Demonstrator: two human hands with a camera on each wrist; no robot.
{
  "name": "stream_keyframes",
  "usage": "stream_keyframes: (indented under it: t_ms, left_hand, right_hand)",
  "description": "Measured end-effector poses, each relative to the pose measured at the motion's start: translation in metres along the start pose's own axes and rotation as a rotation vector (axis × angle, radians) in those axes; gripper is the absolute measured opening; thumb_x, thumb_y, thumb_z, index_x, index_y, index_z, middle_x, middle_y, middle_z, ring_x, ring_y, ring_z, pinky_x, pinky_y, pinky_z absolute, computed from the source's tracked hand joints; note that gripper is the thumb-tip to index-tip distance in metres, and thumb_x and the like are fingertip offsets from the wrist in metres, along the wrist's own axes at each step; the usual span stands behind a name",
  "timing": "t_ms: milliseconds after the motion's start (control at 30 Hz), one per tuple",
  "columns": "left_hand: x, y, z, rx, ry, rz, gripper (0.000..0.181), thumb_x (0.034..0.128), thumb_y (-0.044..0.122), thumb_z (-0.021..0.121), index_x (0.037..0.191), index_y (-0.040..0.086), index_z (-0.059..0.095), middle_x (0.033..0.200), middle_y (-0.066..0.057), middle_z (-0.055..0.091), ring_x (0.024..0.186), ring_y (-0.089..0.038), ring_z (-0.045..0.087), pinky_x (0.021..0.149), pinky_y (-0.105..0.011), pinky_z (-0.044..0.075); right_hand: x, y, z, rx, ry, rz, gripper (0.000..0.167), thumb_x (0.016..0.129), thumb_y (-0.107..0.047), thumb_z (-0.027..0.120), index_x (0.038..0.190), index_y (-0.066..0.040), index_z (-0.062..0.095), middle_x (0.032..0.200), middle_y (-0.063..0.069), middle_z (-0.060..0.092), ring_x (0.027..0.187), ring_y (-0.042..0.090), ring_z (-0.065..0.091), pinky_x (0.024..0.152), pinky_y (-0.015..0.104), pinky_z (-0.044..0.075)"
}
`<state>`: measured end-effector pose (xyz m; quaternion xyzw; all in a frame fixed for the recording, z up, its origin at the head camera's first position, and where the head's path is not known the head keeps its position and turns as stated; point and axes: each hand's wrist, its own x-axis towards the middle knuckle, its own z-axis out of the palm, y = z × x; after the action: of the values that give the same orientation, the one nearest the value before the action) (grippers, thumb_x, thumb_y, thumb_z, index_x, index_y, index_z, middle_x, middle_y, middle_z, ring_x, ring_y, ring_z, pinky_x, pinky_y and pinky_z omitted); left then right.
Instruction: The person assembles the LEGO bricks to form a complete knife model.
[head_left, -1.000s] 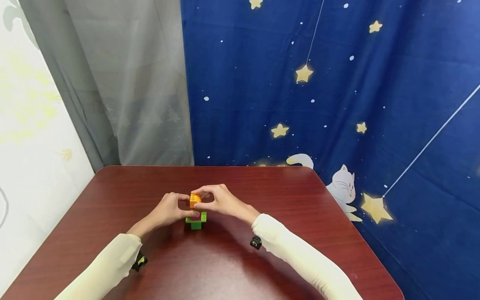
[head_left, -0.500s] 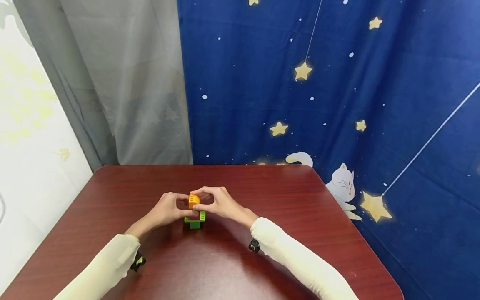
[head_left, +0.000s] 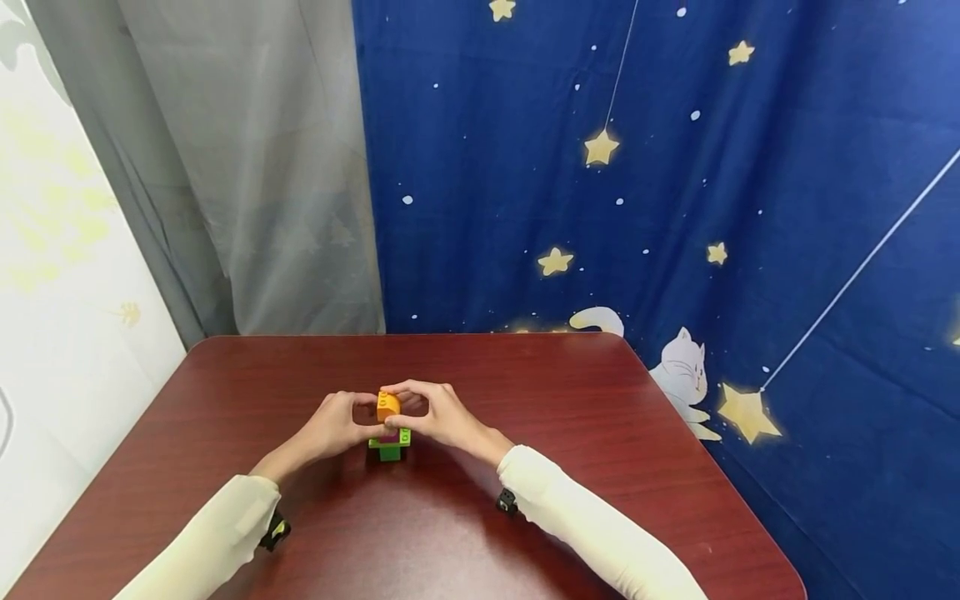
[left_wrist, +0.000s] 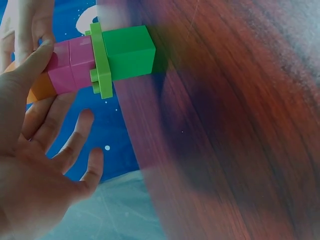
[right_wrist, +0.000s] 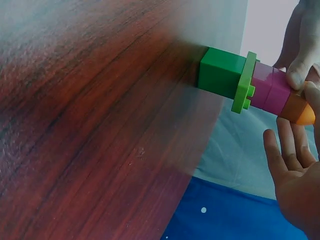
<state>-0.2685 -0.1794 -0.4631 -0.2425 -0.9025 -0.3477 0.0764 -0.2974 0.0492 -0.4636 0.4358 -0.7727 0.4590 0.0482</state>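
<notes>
A small tower of toy building bricks stands upright on the table. Its base is a green brick (left_wrist: 131, 52), topped by a wider lime-green plate (head_left: 405, 437) with studs. Two pink bricks (left_wrist: 72, 65) are stacked above the plate, and an orange brick (head_left: 387, 407) with a rounded side sits at the top. My left hand (head_left: 333, 427) pinches the upper pink brick between thumb and fingers. With thumb and fingertips, my right hand (head_left: 447, 419) grips the orange brick from the right. Fingers partly hide the joint between orange and pink.
The dark red wooden table (head_left: 480, 533) has rounded far corners. Behind it hang a grey curtain (head_left: 277, 167) and a blue curtain (head_left: 487, 183) with stars and a white cat. A white patterned surface (head_left: 75, 250) is at the left. Small black cameras (head_left: 507, 502) sit under the wrists.
The head view has shifted slightly. Both hands keep their hold on the tower, which shows no clear movement.
</notes>
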Motion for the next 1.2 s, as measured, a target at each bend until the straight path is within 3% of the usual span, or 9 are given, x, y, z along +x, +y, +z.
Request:
stream_keyframes:
  t_ms: [200, 300, 467, 633, 833, 967, 1200]
  left_hand:
    - [-0.005, 0.0, 0.002, -0.013, -0.01, 0.031, 0.04, 0.0849, 0.035, 0.088, 0.112, 0.008, 0.075, 0.1, 0.001, 0.076, 0.094, -0.021, 0.071, 0.087, -0.05, 0.057]
    - [-0.008, -0.001, 0.003, -0.058, -0.04, 0.037, 0.042, 0.087, 0.03, 0.086, 0.118, 0.005, 0.072, 0.103, -0.003, 0.077, 0.094, -0.023, 0.074, 0.084, -0.047, 0.059]
    - [-0.011, -0.002, 0.005, -0.132, -0.056, 0.042, 0.041, 0.0897, 0.025, 0.084, 0.12, 0.001, 0.07, 0.105, -0.009, 0.077, 0.096, -0.028, 0.075, 0.084, -0.048, 0.06]
    - [-0.01, 0.0, 0.009, -0.186, -0.052, 0.041, 0.043, 0.0906, 0.021, 0.083, 0.123, -0.002, 0.068, 0.105, -0.01, 0.077, 0.093, -0.024, 0.076, 0.082, -0.042, 0.061]
    - [0.001, 0.005, 0.018, -0.233, -0.041, 0.023, 0.05, 0.0897, 0.018, 0.084, 0.129, -0.003, 0.064, 0.107, -0.012, 0.076, 0.094, -0.023, 0.075, 0.082, -0.037, 0.061]
    - [0.011, 0.008, 0.027, -0.267, -0.049, -0.002, 0.059, 0.0886, 0.016, 0.085, 0.136, -0.007, 0.058, 0.11, -0.015, 0.075, 0.096, -0.025, 0.075, 0.081, -0.036, 0.061]
    - [0.028, 0.009, 0.042, -0.335, -0.066, -0.042, 0.072, 0.09, 0.014, 0.083, 0.148, -0.009, 0.047, 0.113, -0.017, 0.074, 0.098, -0.026, 0.075, 0.079, -0.031, 0.061]
  right_hand:
    - [-0.002, 0.002, 0.003, 0.012, -0.005, -0.026, 0.046, 0.094, -0.014, 0.078, 0.138, -0.01, 0.063, 0.114, 0.005, 0.074, 0.1, 0.008, 0.072, 0.088, 0.032, 0.059]
    - [-0.005, 0.004, 0.004, 0.026, -0.021, -0.013, 0.046, 0.097, -0.016, 0.075, 0.141, -0.013, 0.06, 0.115, 0.002, 0.072, 0.102, 0.011, 0.072, 0.089, 0.029, 0.058]
    - [-0.011, 0.008, 0.005, 0.046, -0.08, -0.004, 0.059, 0.097, -0.009, 0.075, 0.15, -0.014, 0.05, 0.129, 0.004, 0.064, 0.114, 0.019, 0.068, 0.094, 0.034, 0.057]
    - [-0.015, 0.009, 0.001, 0.057, -0.105, -0.01, 0.066, 0.097, -0.003, 0.072, 0.156, -0.013, 0.043, 0.136, 0.008, 0.06, 0.12, 0.02, 0.064, 0.095, 0.034, 0.056]
    - [-0.019, 0.015, -0.017, 0.035, -0.104, 0.059, 0.067, 0.099, -0.008, 0.071, 0.158, -0.014, 0.041, 0.13, 0.009, 0.064, 0.115, 0.019, 0.066, 0.09, 0.028, 0.057]
    - [-0.022, 0.022, -0.029, 0.039, -0.069, 0.137, 0.063, 0.097, -0.01, 0.075, 0.152, -0.017, 0.044, 0.127, 0.007, 0.068, 0.114, 0.016, 0.068, 0.089, 0.027, 0.057]
    - [-0.028, 0.04, -0.042, 0.105, -0.007, 0.186, 0.05, 0.096, -0.01, 0.076, 0.139, -0.012, 0.051, 0.127, 0.01, 0.069, 0.116, 0.022, 0.069, 0.097, 0.032, 0.055]
